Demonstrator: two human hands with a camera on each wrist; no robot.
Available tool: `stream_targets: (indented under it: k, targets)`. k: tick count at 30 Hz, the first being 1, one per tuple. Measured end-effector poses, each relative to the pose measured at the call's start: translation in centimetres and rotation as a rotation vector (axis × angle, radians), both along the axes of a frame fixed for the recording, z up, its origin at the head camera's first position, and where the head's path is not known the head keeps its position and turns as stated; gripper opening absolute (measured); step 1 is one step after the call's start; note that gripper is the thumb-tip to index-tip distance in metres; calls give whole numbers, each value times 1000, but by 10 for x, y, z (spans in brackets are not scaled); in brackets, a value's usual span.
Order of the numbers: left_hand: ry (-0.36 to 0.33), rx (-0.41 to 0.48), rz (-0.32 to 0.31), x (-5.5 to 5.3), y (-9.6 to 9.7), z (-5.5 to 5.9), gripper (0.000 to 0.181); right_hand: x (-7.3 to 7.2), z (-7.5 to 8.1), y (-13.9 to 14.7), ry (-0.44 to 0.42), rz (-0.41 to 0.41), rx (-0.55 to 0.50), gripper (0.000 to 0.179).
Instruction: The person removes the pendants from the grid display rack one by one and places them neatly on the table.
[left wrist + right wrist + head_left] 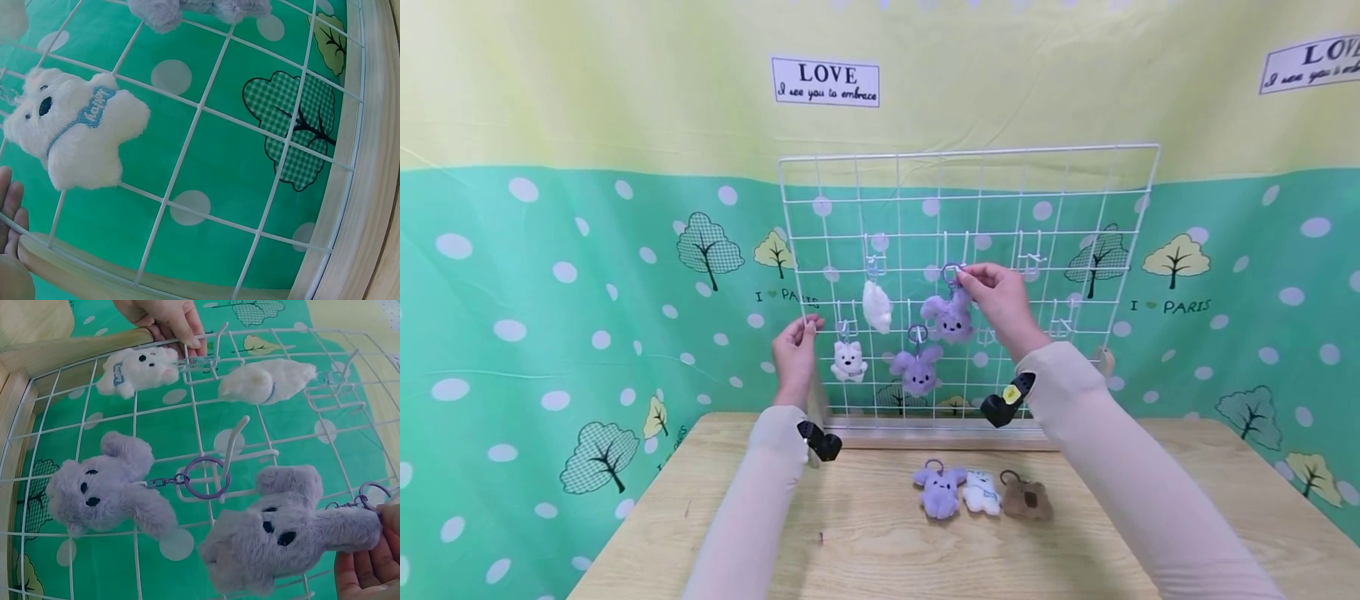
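Note:
A white wire grid rack (970,152) stands upright at the table's back. My left hand (795,358) holds its left edge, thumb in front. My right hand (1000,302) pinches the ring of a purple plush bunny keychain (952,320) at a hook in the middle of the grid; whether the ring sits over the hook, I cannot tell. Below and left hangs another purple bunny (94,487) by its purple ring. A white plush bear (87,131) with a blue sash hangs near my left hand. Above it a white plush (876,307) hangs turned away.
On the wooden table (865,567) lie a third purple bunny (940,493), a white bear (982,493) and a brown plush keychain (1027,498) in a row. More hooks (1032,262) stick out at the grid's right. A wooden base (925,439) carries the rack before a patterned curtain.

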State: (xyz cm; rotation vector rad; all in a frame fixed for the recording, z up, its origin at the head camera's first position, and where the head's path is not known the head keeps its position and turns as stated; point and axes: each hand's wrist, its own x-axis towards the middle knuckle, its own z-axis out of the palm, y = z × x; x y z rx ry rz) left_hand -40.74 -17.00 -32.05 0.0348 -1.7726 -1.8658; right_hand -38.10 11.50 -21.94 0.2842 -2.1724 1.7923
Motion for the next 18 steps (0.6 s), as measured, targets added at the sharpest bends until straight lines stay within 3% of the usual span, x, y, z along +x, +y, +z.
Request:
stream_targets:
  k: [4,18]
  targets:
    - [9,-4,12,-6,0,-4,23,3,1,-1,18,5,-29,26]
    - [9,0,11,-8,-2,-6,23,16,4,4,100,34,-76,26]
